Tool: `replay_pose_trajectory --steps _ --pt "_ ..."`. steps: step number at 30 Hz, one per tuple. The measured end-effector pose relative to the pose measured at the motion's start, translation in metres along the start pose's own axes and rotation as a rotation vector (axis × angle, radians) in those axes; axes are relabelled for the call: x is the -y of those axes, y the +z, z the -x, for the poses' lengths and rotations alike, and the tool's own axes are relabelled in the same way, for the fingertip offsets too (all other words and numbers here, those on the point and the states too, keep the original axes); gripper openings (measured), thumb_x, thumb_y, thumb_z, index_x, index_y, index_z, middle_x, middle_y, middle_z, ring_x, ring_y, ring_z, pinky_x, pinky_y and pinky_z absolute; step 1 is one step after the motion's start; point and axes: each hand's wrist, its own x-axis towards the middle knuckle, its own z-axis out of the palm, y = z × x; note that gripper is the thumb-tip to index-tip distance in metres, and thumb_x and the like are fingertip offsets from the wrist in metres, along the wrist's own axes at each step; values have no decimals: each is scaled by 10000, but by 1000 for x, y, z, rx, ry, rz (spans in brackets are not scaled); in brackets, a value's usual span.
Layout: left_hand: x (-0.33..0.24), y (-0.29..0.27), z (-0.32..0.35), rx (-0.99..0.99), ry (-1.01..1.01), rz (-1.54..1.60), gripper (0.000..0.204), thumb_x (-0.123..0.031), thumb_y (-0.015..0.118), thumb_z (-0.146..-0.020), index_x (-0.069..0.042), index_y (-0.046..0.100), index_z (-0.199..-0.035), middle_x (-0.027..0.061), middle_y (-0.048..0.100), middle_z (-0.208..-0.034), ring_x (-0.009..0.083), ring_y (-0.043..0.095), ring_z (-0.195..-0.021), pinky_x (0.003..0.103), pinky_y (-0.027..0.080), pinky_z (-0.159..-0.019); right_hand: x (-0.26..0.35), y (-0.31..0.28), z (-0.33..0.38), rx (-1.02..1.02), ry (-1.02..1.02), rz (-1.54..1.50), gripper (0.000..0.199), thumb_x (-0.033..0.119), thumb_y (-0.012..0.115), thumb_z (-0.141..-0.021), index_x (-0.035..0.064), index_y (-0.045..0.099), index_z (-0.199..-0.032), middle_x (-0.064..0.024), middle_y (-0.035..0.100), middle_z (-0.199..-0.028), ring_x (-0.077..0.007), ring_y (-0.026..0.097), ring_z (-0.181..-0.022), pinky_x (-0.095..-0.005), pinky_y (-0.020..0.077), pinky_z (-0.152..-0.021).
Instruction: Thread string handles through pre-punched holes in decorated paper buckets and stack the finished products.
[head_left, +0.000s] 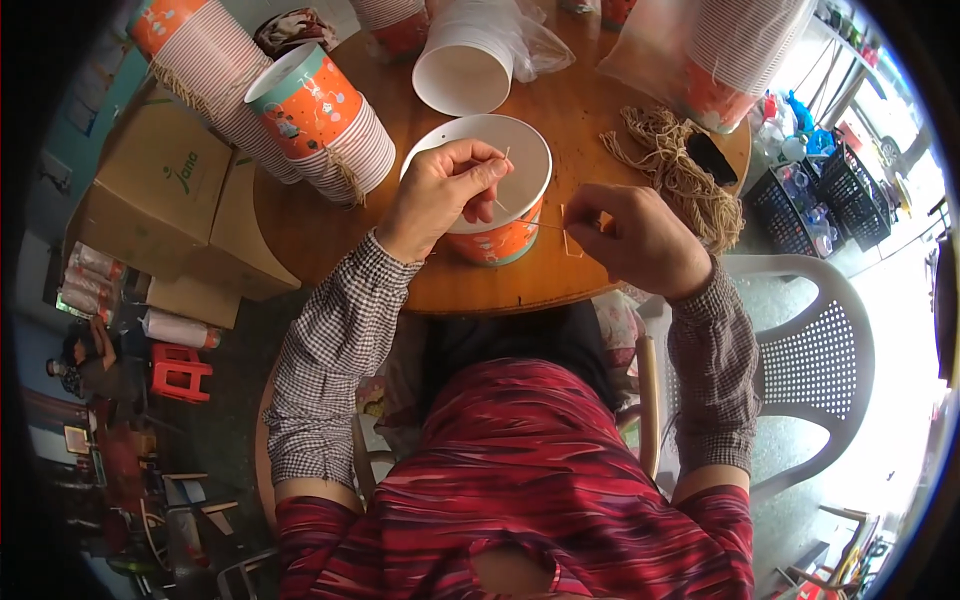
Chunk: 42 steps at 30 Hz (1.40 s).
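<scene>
A paper bucket (505, 242) with an orange printed side and white inside stands upright near the table's front edge. My left hand (430, 200) is over its left rim, thumb and fingers pinching a thin light string (536, 223). This string crosses in front of the bucket to my right hand (648, 240), which is closed on it to the right of the bucket. A short end of string sticks up above my left fingertips. Part of the bucket's left side is hidden behind my left hand.
Stacked orange buckets (330, 125) stand at the left, a bagged stack (735, 65) at the far right. A white bucket (462, 80) lies tipped beyond mine. Loose strings (685, 180) lie right. Cardboard boxes (165, 190) and a white chair (815, 370) flank the wooden table (560, 285).
</scene>
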Motion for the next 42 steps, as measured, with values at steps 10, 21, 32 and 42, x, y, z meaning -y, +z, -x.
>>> replay_pose_trajectory --steps 10,21,32,42 --pt "5 9 7 40 19 21 215 -203 565 -952 6 610 -973 -20 559 -735 45 519 -627 178 450 -607 2 -1 -2 -141 -200 246 81 50 610 -814 32 622 -892 -123 576 -781 -319 595 -766 -391 477 -675" --pt "6 15 1 194 12 -1 193 -158 570 -941 15 635 -997 -4 593 -772 38 544 -655 180 466 -612 -24 8 -61 -283 -420 133 126 44 649 -771 66 700 -884 -96 623 -828 -252 630 -729 -338 507 -664" --pt "6 10 -1 161 -66 172 200 -137 566 -924 36 645 -985 14 616 -785 45 570 -625 180 490 -621 -57 32 -28 -296 80 -720 145 100 627 -897 13 663 -1007 -2 630 -807 -54 512 -599 -177 407 -526" --pt "6 13 -6 159 -103 201 200 -127 562 -926 34 634 -1020 25 624 -815 59 570 -631 190 486 -616 -51 37 -31 -204 -52 -710 167 119 677 -864 27 683 -1003 18 644 -803 -34 565 -695 -175 461 -572"
